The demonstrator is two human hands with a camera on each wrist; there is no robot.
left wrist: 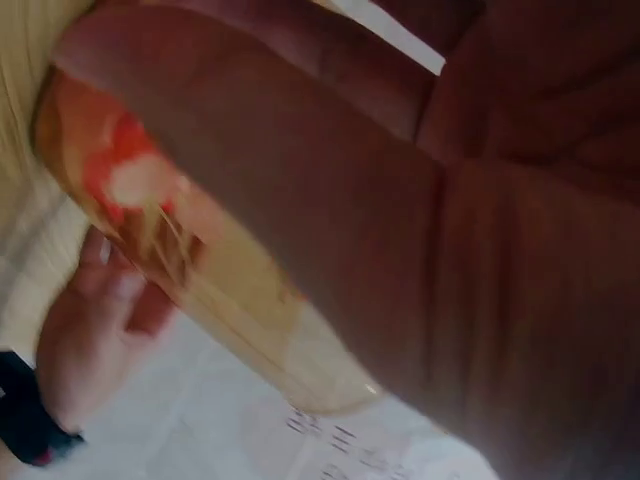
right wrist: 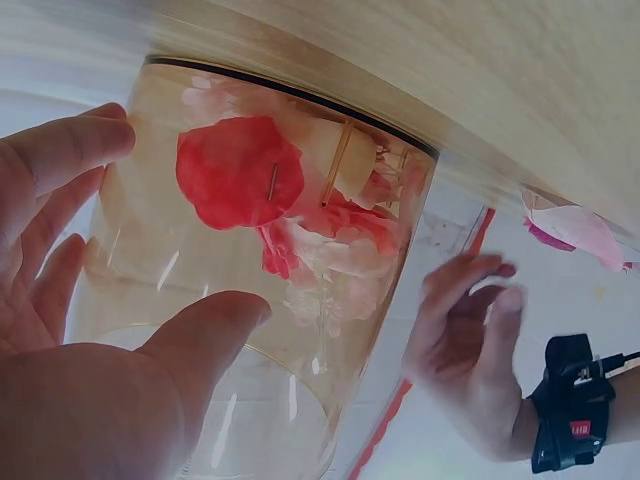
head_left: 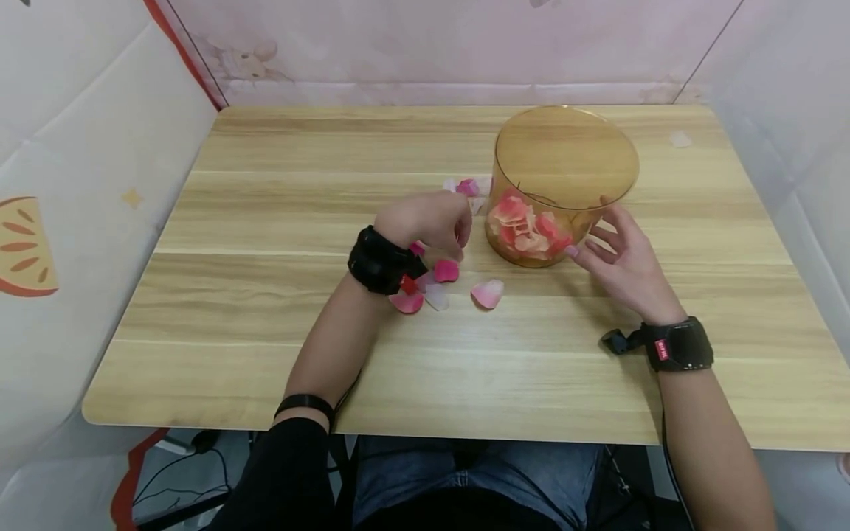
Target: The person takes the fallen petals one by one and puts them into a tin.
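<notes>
Head view: a translucent amber jar (head_left: 564, 184) stands upright on the wooden table (head_left: 265, 332), right of centre, with a layer of pink and red petals in its bottom. The right hand (head_left: 624, 262) rests against the jar's lower wall at about 4 o'clock from it, fingers straight and spread, touching the wall without curling round it; the right wrist view shows the thumb (right wrist: 200, 330) and fingertips (right wrist: 70, 150) lying flat on the clear wall. The left hand (head_left: 425, 225) sits at about 9 o'clock from the jar, knuckles up and fingers curled downward over a cluster of loose petals (head_left: 446, 271). Whether the fingertips actually pinch a petal cannot be told; the left wrist view is blurred and mostly filled by the jar and palm.

The petals look thin, soft and very light, likely fabric; they should crumple readily and slide on the smooth tabletop, so a gentle pinch at an edge, or a scoop of several together, would suit them. More petals lie at 6 o'clock from the left hand, one single petal (head_left: 488, 293) lies between the 2 hands, and a few (head_left: 468, 187) rest just beside the jar's left wall. The jar seems rigid, light plastic that could tip or skid if pushed, so steadying it low on the wall is sensible.
</notes>
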